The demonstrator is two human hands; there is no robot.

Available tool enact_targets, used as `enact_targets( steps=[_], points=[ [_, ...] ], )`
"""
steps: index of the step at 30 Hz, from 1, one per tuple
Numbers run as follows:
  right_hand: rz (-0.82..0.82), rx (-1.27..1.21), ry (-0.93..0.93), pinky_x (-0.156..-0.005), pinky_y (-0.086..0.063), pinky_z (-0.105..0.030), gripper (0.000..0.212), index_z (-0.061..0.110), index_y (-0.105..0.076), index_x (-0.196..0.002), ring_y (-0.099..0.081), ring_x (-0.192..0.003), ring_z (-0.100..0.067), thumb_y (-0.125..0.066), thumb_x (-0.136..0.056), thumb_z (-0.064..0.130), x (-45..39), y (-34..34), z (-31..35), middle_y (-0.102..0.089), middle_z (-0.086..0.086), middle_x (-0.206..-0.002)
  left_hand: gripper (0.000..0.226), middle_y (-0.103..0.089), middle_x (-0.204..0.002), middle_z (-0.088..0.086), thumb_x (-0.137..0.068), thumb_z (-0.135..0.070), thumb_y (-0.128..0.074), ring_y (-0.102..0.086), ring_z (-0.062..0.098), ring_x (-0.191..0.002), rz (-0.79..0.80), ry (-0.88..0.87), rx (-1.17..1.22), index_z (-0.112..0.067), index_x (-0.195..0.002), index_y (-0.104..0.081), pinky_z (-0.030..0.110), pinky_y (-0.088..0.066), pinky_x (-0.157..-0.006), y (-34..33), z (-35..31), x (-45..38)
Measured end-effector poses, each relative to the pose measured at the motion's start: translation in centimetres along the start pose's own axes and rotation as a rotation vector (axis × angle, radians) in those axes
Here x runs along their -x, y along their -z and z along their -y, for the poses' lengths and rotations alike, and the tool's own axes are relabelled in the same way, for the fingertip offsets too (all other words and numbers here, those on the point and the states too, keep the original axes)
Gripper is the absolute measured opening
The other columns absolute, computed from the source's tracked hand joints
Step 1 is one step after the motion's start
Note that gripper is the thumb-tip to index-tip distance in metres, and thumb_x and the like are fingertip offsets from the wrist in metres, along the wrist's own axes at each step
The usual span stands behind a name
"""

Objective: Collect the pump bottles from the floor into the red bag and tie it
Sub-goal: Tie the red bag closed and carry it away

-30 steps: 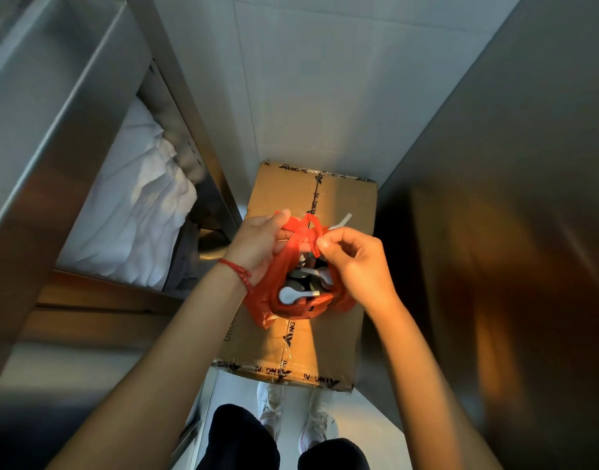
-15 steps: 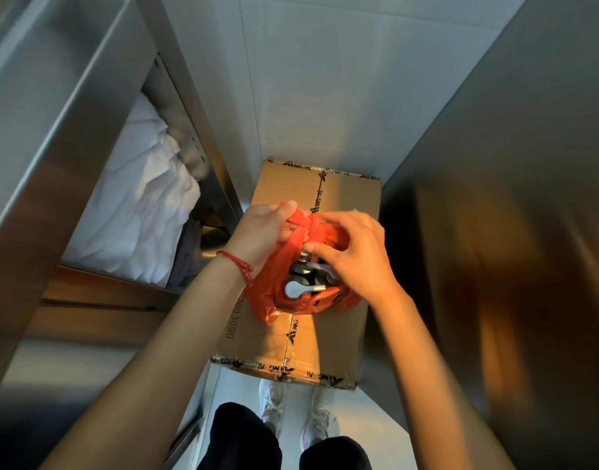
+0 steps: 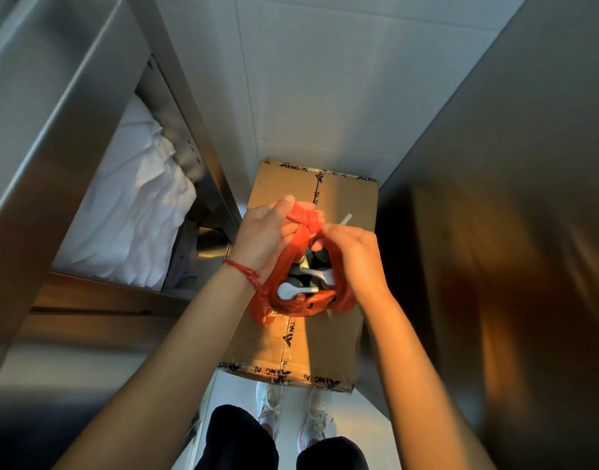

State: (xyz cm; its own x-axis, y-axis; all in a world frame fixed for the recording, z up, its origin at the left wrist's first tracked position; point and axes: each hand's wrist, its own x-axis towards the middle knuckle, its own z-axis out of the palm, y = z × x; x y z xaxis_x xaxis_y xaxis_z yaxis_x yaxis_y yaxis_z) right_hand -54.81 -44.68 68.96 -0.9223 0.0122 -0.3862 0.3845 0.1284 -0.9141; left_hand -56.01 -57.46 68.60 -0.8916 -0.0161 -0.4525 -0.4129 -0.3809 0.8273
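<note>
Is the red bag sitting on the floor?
No, the red bag sits on top of the cardboard box, held by the left hand and right hand.

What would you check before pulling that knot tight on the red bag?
1. Handles crossed into a knot: ok, a first twist shows.
2. Left hand gripping the red bag: ok.
3. Right hand gripping the other handle: ok, fingers curled on it.
4. Pump bottles inside: ok, pump heads show in the opening.
5. Mouth closed: not ok, it gapes below the knot.
6. Bag resting on the cardboard box: cannot tell, it may be lifted.
</note>
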Motion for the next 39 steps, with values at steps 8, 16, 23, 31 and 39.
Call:
enact_targets(
  steps=[8, 16, 23, 31, 39],
  points=[
    [-0.146, -0.454, -0.146, -0.068, -0.057, -0.031, 0.013, 0.015, -0.072, -0.063, -0.065, -0.062, -0.016, -0.071, -0.075, 0.012, 0.0, -0.9, 1.0, -0.071, 0.000, -0.060, 0.026, -0.075, -0.081, -0.008, -0.084, -0.042, -0.049, -0.069, 0.015, -0.085, -0.135, -0.181, -0.220, -0.032, -0.081, -0.073, 0.033, -0.053, -0.080, 0.0, 1.9, 0.3],
    [-0.429, -0.813, -0.274, -0.050, -0.049, -0.013, 0.018, 0.010, -0.060, -0.071, -0.062, -0.046, -0.004, -0.054, -0.088, 0.010, 0.2, 2.3, -2.0, -0.067, 0.002, -0.048, 0.040, -0.052, -0.055, 0.016, -0.092, -0.022, -0.047, -0.051, 0.027, -0.056, -0.522, -0.367, -0.714, -0.002, -0.058, -0.056, 0.027, -0.037, -0.055, 3.1, 3.7, 2.2],
    [-0.480, -0.789, -0.238, -0.052, -0.047, -0.014, 0.011, 0.010, -0.060, -0.077, -0.064, -0.051, -0.004, -0.055, -0.087, 0.011, 1.0, 3.1, -3.0, -0.069, 0.003, -0.052, 0.038, -0.056, -0.052, 0.003, -0.090, -0.028, -0.049, -0.052, 0.012, -0.053, -0.521, -0.366, -0.736, -0.008, -0.061, -0.062, 0.022, -0.038, -0.051, 3.8, 3.9, 2.8],
    [-0.254, -0.168, 0.284, -0.066, -0.048, -0.012, 0.019, 0.021, -0.071, -0.070, -0.064, -0.067, 0.000, -0.067, -0.077, 0.004, 2.6, 3.2, 0.6, -0.071, 0.015, -0.062, 0.027, -0.071, -0.078, 0.018, -0.088, -0.029, -0.053, -0.066, 0.027, -0.078, -0.177, -0.365, -0.591, -0.012, -0.077, -0.071, 0.045, -0.054, -0.075, 1.8, 0.6, 3.6],
    [-0.220, 0.067, 0.519, -0.073, -0.041, -0.009, 0.013, 0.022, -0.071, -0.077, -0.054, -0.082, 0.000, -0.074, -0.072, 0.010, 2.2, 1.2, 1.8, -0.057, 0.001, -0.085, 0.033, -0.057, -0.053, -0.003, -0.088, -0.012, -0.053, -0.046, 0.002, -0.049, 0.098, -0.387, -0.613, -0.011, -0.058, -0.066, 0.014, -0.037, -0.049, -1.7, -1.0, 3.7]
  ],
)
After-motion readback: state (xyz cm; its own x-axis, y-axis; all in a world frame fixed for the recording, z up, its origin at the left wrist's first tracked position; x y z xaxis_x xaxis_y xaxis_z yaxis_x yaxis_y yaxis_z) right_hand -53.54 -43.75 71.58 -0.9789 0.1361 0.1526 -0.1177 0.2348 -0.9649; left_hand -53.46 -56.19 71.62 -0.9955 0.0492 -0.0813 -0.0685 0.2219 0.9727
